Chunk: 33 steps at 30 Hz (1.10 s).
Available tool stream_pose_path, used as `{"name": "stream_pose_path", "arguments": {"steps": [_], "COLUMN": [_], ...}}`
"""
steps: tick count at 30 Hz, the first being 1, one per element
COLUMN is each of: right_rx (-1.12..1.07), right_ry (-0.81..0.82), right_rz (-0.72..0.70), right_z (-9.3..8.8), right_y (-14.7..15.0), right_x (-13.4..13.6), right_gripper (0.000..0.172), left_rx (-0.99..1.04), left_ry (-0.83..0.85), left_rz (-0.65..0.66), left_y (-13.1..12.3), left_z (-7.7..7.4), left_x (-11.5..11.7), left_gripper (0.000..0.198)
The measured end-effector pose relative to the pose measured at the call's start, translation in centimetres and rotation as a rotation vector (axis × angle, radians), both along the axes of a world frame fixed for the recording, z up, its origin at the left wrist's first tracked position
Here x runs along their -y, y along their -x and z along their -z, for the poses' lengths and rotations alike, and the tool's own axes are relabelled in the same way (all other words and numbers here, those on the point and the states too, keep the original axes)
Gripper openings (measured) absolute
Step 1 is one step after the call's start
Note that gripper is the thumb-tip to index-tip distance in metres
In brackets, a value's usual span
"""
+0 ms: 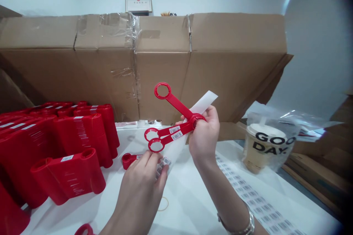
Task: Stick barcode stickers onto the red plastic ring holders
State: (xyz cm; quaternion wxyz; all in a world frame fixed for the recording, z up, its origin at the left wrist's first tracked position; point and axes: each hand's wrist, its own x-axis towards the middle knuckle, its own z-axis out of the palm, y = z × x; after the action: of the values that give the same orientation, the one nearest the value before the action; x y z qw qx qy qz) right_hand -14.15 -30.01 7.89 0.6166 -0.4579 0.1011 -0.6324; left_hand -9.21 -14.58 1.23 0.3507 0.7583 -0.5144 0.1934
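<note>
My right hand [205, 134] is closed around the stacked ends of three red plastic ring wrenches [180, 105], which fan out to the left. Two of them carry white barcode labels [177, 134]; no label shows on the upper one. A white strip of barcode labels [205, 101] passes behind the wrenches and by my right fingers; whether they grip it too is hard to tell. Lower down, my left hand [143, 176] pinches the printed end of that strip between thumb and fingers, just beneath the wrench rings.
Stacks of red wrenches [79, 136] fill the table's left side. Another wrench [128, 161] lies behind my left hand. A rubber band [163, 203] rests on the table. To the right are a long label sheet [248, 194] and a bagged drink cup [261, 150]. A cardboard box [165, 73] stands behind.
</note>
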Motion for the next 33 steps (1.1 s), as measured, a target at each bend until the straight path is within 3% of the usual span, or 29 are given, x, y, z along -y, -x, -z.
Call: {"name": "stream_pose_path", "arguments": {"steps": [17, 25, 33], "right_rx": [-0.014, -0.002, -0.022], "right_ry": [0.04, 0.04, 0.045], "right_rz": [0.073, 0.09, 0.075], "right_z": [0.0, 0.2, 0.1], "right_y": [0.1, 0.1, 0.2], "right_x": [-0.9, -0.9, -1.4], "right_gripper": [0.03, 0.031, 0.029], "left_rx": [0.082, 0.065, -0.122], "left_ry": [0.085, 0.145, 0.051], "left_rz": [-0.009, 0.02, 0.005], "left_y": [-1.4, -1.6, -1.5], "left_z": [1.5, 1.4, 1.4], "left_x": [1.0, 1.2, 1.1], "left_gripper": [0.009, 0.012, 0.008]}}
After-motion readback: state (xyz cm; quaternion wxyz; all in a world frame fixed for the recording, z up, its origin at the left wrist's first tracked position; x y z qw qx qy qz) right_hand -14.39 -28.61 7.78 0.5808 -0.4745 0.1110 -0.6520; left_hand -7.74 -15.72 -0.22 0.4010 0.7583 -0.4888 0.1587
